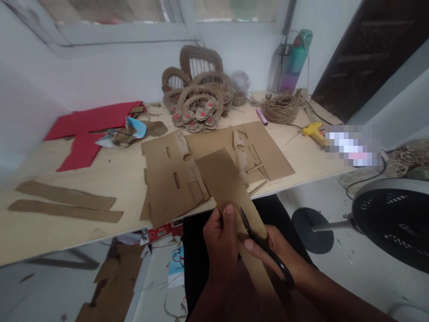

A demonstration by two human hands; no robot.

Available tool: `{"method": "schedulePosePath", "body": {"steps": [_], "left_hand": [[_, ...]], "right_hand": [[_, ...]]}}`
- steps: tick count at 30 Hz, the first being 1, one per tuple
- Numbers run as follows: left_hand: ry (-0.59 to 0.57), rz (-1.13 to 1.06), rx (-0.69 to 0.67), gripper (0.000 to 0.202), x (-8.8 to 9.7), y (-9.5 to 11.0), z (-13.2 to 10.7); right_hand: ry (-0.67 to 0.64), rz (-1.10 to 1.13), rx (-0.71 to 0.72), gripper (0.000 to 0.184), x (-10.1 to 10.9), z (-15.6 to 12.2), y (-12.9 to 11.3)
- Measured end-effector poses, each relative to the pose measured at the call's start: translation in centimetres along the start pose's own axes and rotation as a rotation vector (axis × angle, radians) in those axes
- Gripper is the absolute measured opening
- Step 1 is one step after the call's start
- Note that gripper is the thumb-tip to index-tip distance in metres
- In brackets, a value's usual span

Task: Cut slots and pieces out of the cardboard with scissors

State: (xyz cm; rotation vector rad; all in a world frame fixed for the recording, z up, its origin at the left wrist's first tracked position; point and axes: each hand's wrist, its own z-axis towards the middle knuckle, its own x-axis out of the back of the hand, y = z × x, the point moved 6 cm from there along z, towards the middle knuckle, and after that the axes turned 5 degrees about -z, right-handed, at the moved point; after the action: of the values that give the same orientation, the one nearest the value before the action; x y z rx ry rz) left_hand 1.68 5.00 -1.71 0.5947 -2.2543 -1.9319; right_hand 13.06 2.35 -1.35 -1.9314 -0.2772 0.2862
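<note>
A long strip of brown cardboard (223, 176) extends from over the table's front edge down towards my lap. My left hand (221, 235) is closed on its left side, the thumb pressed flat on top. In my right hand (273, 252) is a pair of black-handled scissors (264, 248), whose blade lies along the strip near its middle; a cut seems to run lengthwise there. The lower fingers of that hand are partly hidden under the cardboard. Just beyond lies a cut cardboard sheet (164, 179) with slots, beside a larger flat sheet (278, 154) bearing scraps.
Two cardboard strips (67, 210) and red sheets (95, 118) lie on the left of the table. Twine-wrapped baskets (201, 96) stand at the back. Rope coil (281, 108), yellow glue gun (313, 130) and bottle (296, 62) are on the right. A black fan (392, 223) stands beside the table.
</note>
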Motion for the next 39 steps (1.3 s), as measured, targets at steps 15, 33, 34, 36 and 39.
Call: {"method": "schedulePosePath", "body": {"steps": [15,33,34,36,39], "left_hand": [[0.04,-0.032,0.011,0.031,-0.4,0.4,0.0],[0.103,-0.125,0.066,0.033,-0.2,0.0,0.0],[0.105,-0.128,0.058,0.034,-0.1,0.1,0.2],[0.101,-0.126,0.02,0.034,0.3,0.4,0.7],[0.062,-0.078,-0.044,0.035,0.5,1.0,1.6]], "right_hand": [[0.062,-0.161,0.113,0.038,0.2,0.2,-0.4],[0.169,-0.343,0.154,0.045,-0.1,-0.5,-1.4],[0.155,-0.349,0.117,0.046,-0.1,-0.7,-1.8],[0.142,-0.361,0.039,0.044,0.1,-0.9,-2.2],[0.075,-0.337,0.023,0.04,-0.1,-0.8,-2.1]]}}
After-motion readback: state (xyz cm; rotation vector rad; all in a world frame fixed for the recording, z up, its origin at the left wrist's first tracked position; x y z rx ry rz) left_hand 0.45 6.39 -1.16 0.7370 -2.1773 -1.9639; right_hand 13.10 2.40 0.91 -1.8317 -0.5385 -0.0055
